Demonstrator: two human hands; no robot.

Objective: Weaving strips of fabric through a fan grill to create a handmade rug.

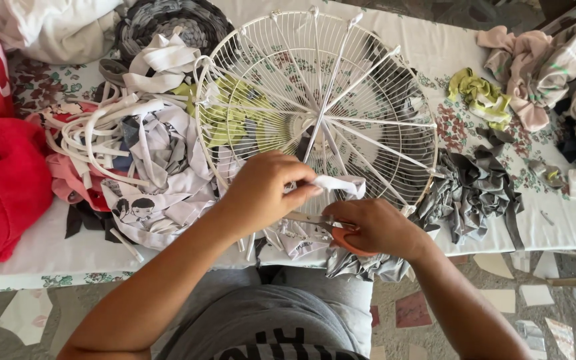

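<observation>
A white wire fan guard (341, 73) lies on the table in front of me, tilted toward me. My left hand (261, 193) pinches a white fabric strip (338, 185) at the guard's near rim. My right hand (378, 229) grips orange-handled scissors (331, 230), their blades pointing left just under the strip. Both hands sit close together at the table's front edge.
A floral tablecloth (555, 220) covers the table. White strips and printed rags (135, 167) are heaped at left, red cloth (1, 187) at far left, grey fabric (475, 190) right of the guard, yellow-green (481, 97) and pink cloth (535, 67) at back right, a braided mat (168, 20) behind.
</observation>
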